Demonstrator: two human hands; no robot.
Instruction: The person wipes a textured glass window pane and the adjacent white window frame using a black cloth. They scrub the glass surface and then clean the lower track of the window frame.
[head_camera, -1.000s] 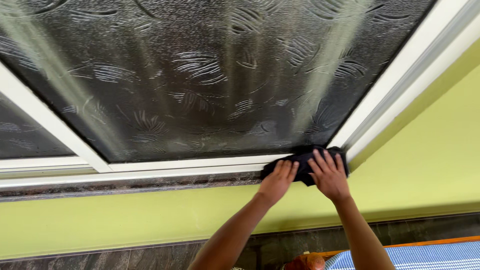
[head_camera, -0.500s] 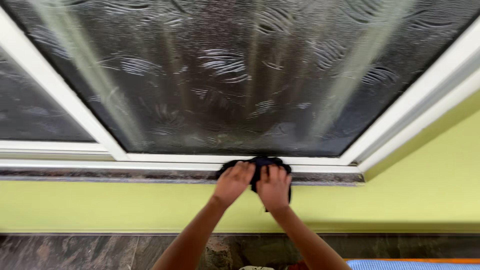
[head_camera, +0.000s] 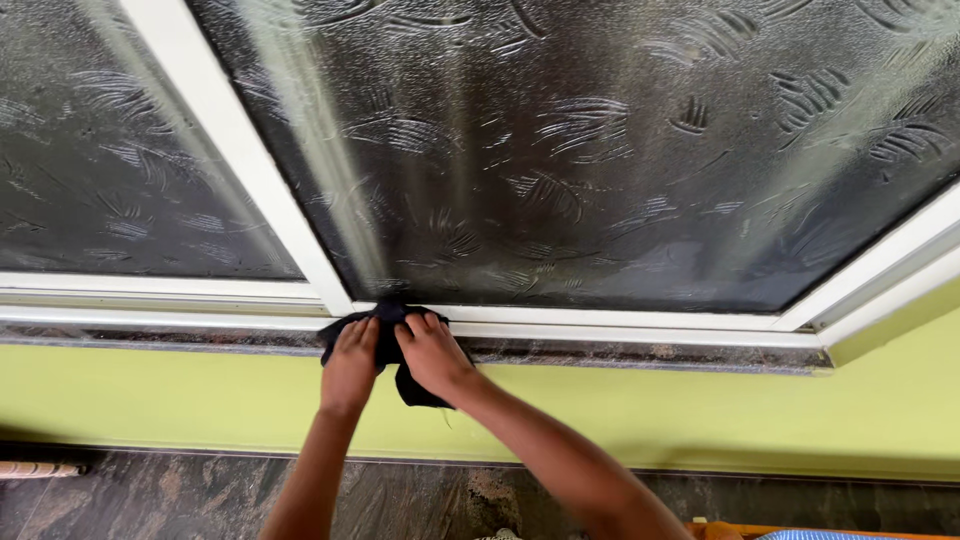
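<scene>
A dark, crumpled cloth (head_camera: 392, 345) is being pressed onto the stone window sill (head_camera: 620, 352) beneath the white frame (head_camera: 600, 322), left hand (head_camera: 350, 367) and right hand (head_camera: 432, 355) both flattened over it

Dark cloth (head_camera: 388, 345): bunched on stone sill (head_camera: 640, 353), directly below white window frame (head_camera: 250, 170) upright. Left hand (head_camera: 350, 370) and right hand (head_camera: 432, 355): side by side, palms pressed flat on cloth. Patterned frosted glass (head_camera: 600, 150): above cloth. Green wall (head_camera: 700, 420): below cloth.
</scene>
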